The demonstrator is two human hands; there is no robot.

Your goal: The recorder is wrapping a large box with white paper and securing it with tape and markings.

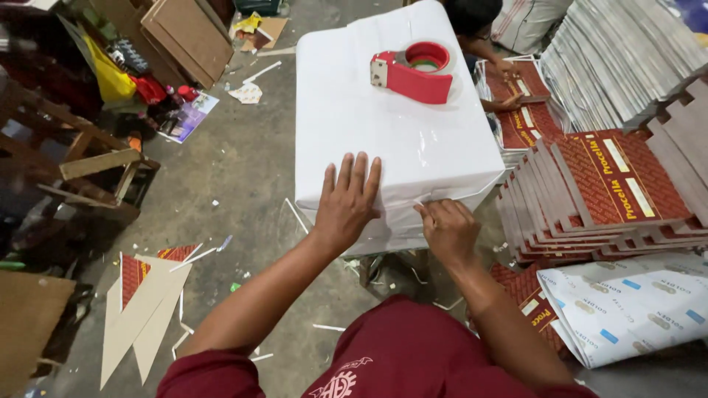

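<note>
The large white paper-wrapped rectangular bundle (383,110) fills the upper middle of the view, its near edge toward six o'clock. The left hand (346,203) lies flat on the near top edge, fingers spread and pointing to twelve o'clock, its grip fully open and holding nothing, only pressing the paper down. The right hand (448,230), at about four o'clock from the left one, has its grip pinched nearly closed on a fold of wrap or clear tape at the bundle's near corner; which of the two I cannot tell.

The red plastic tape dispenser with its roll (413,72) sits loose on top of the bundle toward twelve o'clock. A hard tug at the corner could tilt the bundle and send the dispenser sliding off. The thin paper looks likely to tear or crease if the pinch pulls against the pressing palm. At three o'clock, the stacked red patterned flat cartons (590,195) stand just beside the bundle, so the right elbow could knock them.
</note>
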